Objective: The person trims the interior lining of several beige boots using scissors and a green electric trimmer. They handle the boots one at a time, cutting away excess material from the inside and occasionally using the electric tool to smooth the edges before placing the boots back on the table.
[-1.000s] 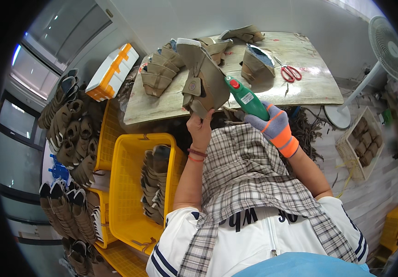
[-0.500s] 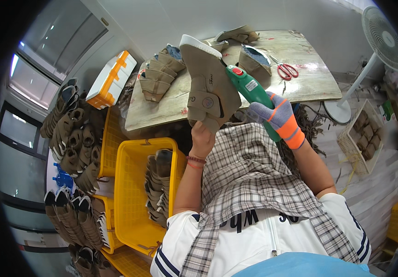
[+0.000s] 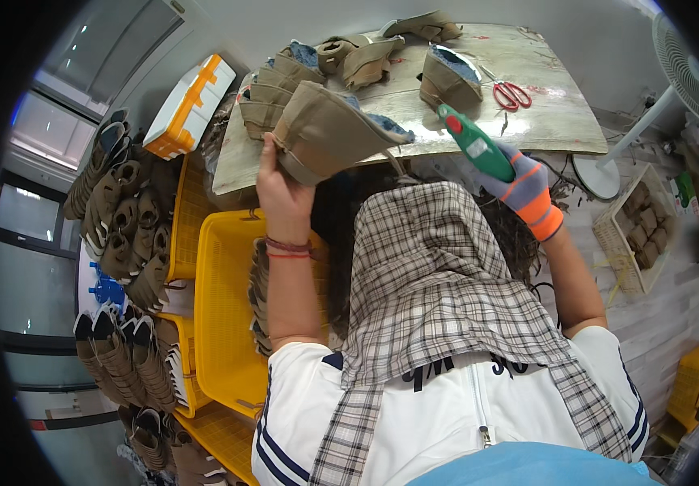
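My left hand [image 3: 285, 190], bare and with red bands at the wrist, grips a brown shoe upper [image 3: 325, 134] by its left end. The upper is held up sideways over the near edge of the table, its blue fuzzy lining showing at the right end. In a grey and orange glove, my right hand [image 3: 522, 190] is wrapped round a green hand-held power tool [image 3: 479, 144] with a red button. The tool points up and left, apart from the upper. Beyond its tip stands another brown upper [image 3: 451, 85] with blue lining.
Red-handled scissors [image 3: 511, 95] lie on the table [image 3: 560, 121]. Stacked uppers [image 3: 264, 105] stand at its left, more lie at the back. Left of me are yellow crates [image 3: 224, 324] and piles of uppers [image 3: 119, 364]. A fan [image 3: 596, 174] and a white basket [image 3: 609, 235] stand right.
The upper in my left hand has moved left and turned from upright to sideways. The tool has come away from it, up and to the right.
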Available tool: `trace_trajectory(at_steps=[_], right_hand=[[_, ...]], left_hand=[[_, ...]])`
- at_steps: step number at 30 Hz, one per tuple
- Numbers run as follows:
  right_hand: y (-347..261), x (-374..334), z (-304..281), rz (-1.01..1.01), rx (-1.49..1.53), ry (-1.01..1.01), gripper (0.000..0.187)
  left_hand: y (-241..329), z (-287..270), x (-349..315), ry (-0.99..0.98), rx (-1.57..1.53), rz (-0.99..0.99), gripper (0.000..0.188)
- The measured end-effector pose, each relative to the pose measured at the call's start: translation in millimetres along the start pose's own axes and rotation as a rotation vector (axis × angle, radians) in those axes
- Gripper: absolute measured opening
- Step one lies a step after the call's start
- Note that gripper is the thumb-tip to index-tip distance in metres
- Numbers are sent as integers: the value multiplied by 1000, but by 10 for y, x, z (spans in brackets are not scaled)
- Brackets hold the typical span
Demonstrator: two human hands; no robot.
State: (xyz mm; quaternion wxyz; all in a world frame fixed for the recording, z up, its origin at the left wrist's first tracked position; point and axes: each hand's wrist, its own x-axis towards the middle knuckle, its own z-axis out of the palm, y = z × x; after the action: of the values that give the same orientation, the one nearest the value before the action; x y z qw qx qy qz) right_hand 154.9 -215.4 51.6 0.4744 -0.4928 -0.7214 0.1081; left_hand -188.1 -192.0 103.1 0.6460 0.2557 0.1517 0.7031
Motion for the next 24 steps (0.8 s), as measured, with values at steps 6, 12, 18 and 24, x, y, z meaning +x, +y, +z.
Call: trace_trajectory(at_steps=[6, 12, 18, 24], right_hand=[[-75, -65, -83, -256, -200, -93, 53], [-143, -14, -56, -237, -209, -186, 56], [-242, 28, 0, -259, -152, -147, 44], [-241, 66, 25, -305, -126, -98, 44]], left_hand=[[300, -434, 167, 4, -340, -213, 29], [260, -555, 235, 53, -379, -287, 31], [180, -483, 230, 150, -362, -330, 32], [98, -485, 221, 91, -513, -380, 34]])
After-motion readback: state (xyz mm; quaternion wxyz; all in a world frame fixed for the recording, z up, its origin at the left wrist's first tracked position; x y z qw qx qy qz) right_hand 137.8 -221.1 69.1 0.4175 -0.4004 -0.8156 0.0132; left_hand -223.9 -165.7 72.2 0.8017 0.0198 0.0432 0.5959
